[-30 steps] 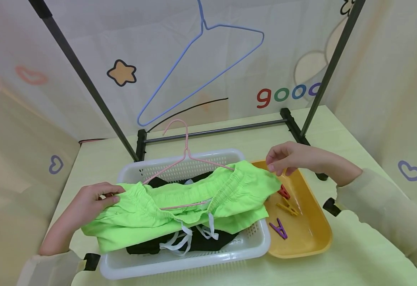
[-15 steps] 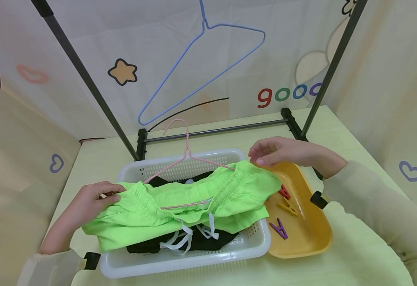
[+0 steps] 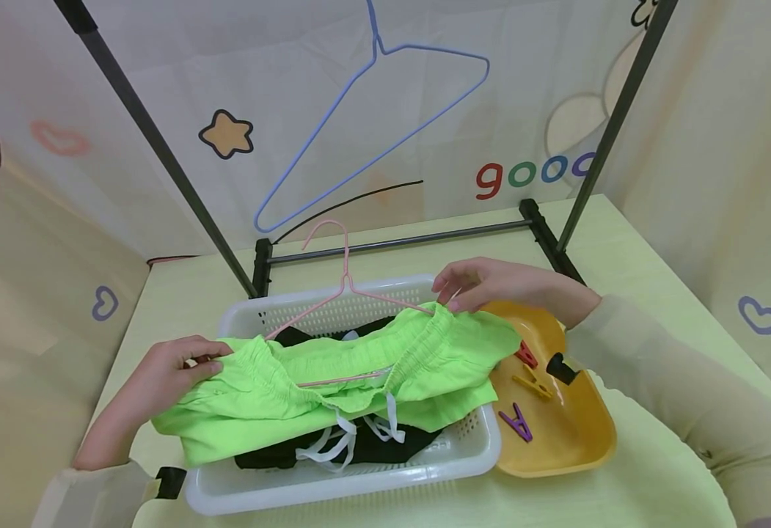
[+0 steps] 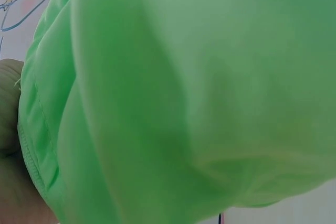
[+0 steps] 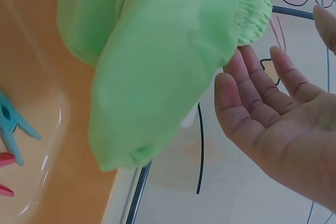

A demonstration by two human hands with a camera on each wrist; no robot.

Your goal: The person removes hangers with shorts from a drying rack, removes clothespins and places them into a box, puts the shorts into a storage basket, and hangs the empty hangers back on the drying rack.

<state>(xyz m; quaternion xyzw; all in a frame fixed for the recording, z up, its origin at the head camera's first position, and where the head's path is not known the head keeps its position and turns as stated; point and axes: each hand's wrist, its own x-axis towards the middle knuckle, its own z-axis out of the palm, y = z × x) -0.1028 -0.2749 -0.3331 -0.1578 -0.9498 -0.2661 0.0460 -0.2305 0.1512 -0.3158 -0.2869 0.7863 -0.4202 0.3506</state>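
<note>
Bright green shorts with a gathered waistband and white drawstrings lie across the white basket. A pink hanger sits inside the waistband, its hook pointing up. My left hand pinches the left end of the waistband between thumb and fingers. At the waistband's right corner, near the hanger's right arm, is my right hand. The right wrist view shows its fingers loosely spread and the thumb apart, fingertips beside the green cloth. Green fabric fills most of the left wrist view.
Black clothing lies in the basket beneath the shorts. To the right, a yellow tray holds several clothespins, including a purple clothespin. Behind stands a dark rack frame, and a blue hanger hangs above.
My right hand has moved left from the far right end of the shorts to the waistband corner by the hanger. The left hand and the shorts stay put.
</note>
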